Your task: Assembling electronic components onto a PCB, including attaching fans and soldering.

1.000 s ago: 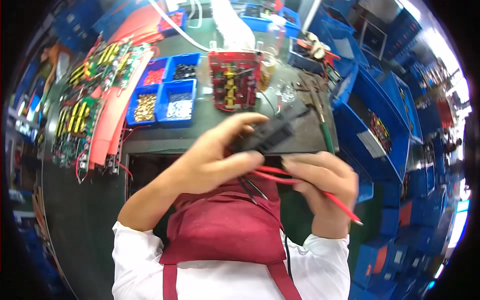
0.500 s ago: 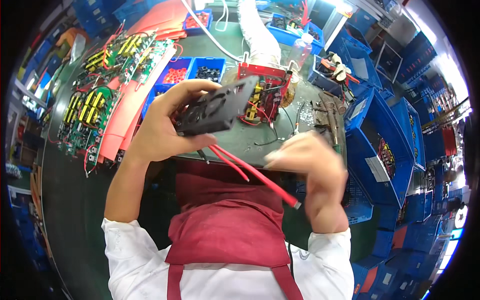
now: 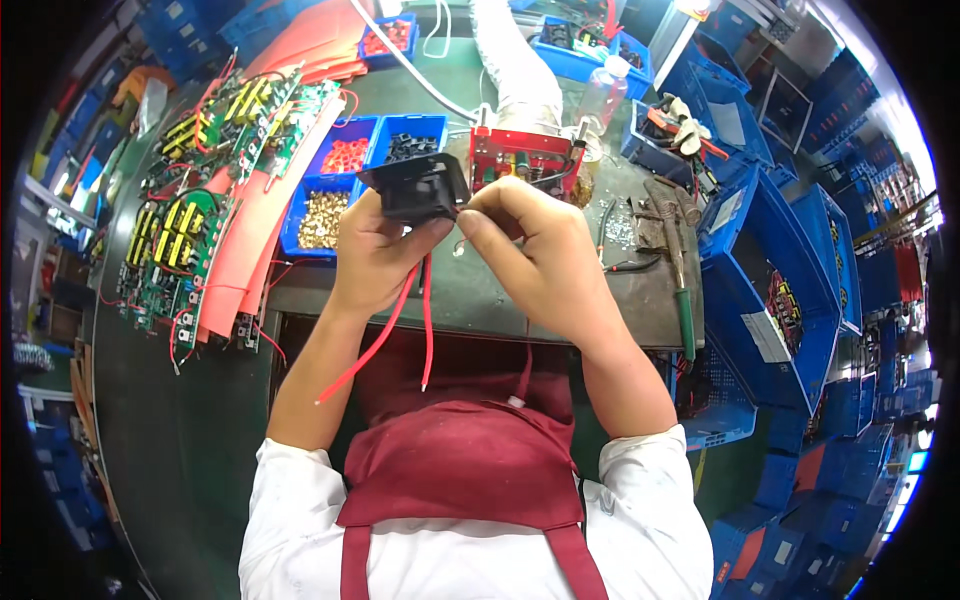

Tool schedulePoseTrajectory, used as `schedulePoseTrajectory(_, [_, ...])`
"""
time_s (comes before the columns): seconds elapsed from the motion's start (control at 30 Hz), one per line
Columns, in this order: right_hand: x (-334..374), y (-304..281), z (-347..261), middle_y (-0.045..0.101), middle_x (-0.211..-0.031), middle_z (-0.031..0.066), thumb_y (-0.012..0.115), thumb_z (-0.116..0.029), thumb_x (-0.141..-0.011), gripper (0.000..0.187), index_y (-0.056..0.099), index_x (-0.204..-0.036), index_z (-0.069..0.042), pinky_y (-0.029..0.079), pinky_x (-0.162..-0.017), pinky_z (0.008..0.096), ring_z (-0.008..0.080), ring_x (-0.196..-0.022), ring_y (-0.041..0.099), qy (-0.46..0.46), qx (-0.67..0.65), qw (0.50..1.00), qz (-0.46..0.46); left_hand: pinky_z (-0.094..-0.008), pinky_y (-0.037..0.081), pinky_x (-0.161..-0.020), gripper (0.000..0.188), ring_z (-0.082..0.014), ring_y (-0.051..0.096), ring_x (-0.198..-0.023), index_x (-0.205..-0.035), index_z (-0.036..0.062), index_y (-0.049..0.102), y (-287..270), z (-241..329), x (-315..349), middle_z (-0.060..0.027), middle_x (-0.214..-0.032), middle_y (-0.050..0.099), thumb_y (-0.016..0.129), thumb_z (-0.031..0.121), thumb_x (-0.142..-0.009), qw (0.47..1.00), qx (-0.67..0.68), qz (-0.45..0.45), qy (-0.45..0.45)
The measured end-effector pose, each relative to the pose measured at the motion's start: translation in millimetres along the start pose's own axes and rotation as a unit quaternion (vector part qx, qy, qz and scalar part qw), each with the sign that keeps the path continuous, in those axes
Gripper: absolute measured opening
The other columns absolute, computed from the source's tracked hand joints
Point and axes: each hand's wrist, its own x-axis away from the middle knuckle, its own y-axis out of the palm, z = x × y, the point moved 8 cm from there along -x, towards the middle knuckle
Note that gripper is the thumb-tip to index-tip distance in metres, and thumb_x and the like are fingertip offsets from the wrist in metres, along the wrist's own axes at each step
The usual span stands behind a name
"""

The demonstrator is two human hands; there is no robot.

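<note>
Presently, the left hand grips a black housing; the right hand adjoins its edge, grasp unclear.

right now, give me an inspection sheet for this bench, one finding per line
Surface: dark green bench top, loose metal bits at right.
Job's things: black plastic housing, held up; two red wires hang below.
Clutter: green-handled tool near the right edge.
Hands: left hand grips the housing; right hand beside it, fingertips together, contents unclear.
Cables: white cable at the far side.
Surroundings: circuit boards left, blue crate right.
</note>
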Motion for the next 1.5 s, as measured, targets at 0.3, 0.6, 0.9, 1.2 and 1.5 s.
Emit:
schedulePoseTrajectory(0.3, [11,14,6,0.067,-0.083,0.0088,0.074,-0.004,-0.093,0.012,0.068,-0.102,0.002,0.052,-0.069,0.031,0.0155,-0.072,0.064,-0.075,-0.031,0.996,0.035,-0.0283,0.055,-0.09,0.037,-0.0119,0.068,-0.102,-0.126,-0.0007,0.066,1,-11,2,-0.0072,-0.114,0.074,0.074,-0.011,-0.09,0.997,-0.048,0.054,0.004])
schedulePoseTrajectory(0.6, [-1,4,26,0.06,-0.136,0.0159,0.075,-0.005,-0.085,0.072,0.044,-0.15,-0.001,0.049,-0.106,0.0371,0.0241,-0.125,0.061,-0.094,-0.206,0.974,0.016,-0.0394,0.056,-0.093,0.052,-0.0297,0.072,-0.104,-0.113,0.0057,0.077,47,78,-24,-0.011,-0.111,0.075,0.079,-0.007,-0.063,0.929,-0.301,-0.062,0.206])
schedulePoseTrajectory(0.9, [24,9,92,0.069,-0.092,0.0147,0.071,-0.015,-0.095,0.014,0.063,-0.098,-0.003,0.054,-0.066,0.0401,0.0364,-0.085,0.07,0.089,0.108,0.989,0.044,-0.0421,0.049,-0.09,0.053,-0.0265,0.066,-0.104,-0.119,0.0117,0.073,80,69,-36,-0.0021,-0.115,0.071,0.077,0.0,-0.068,0.748,-0.595,-0.056,0.288])
schedulePoseTrajectory(1.2, [12,-15,39,0.065,-0.112,0.0148,0.073,-0.011,-0.09,0.014,0.069,-0.1,-0.003,0.049,-0.094,0.0498,0.0372,-0.105,0.063,-0.161,0.364,0.898,0.188,-0.0387,0.049,-0.092,0.036,-0.0204,0.066,-0.106,-0.117,0.0138,0.073,92,21,-86,0.0013,-0.111,0.072,0.072,0.012,-0.082,0.669,-0.682,-0.027,0.295])
schedulePoseTrajectory(1.5, [15,-14,51,0.069,-0.111,0.014,0.075,-0.011,-0.088,0.014,0.07,-0.099,-0.004,0.054,-0.093,0.047,0.0357,-0.104,0.066,-0.193,0.369,0.899,0.136,-0.0367,0.049,-0.086,0.019,-0.0188,0.069,-0.097,-0.1,0.0098,0.072,98,14,-88,-0.002,-0.097,0.072,0.069,0.016,-0.083,0.625,-0.711,-0.125,0.297])
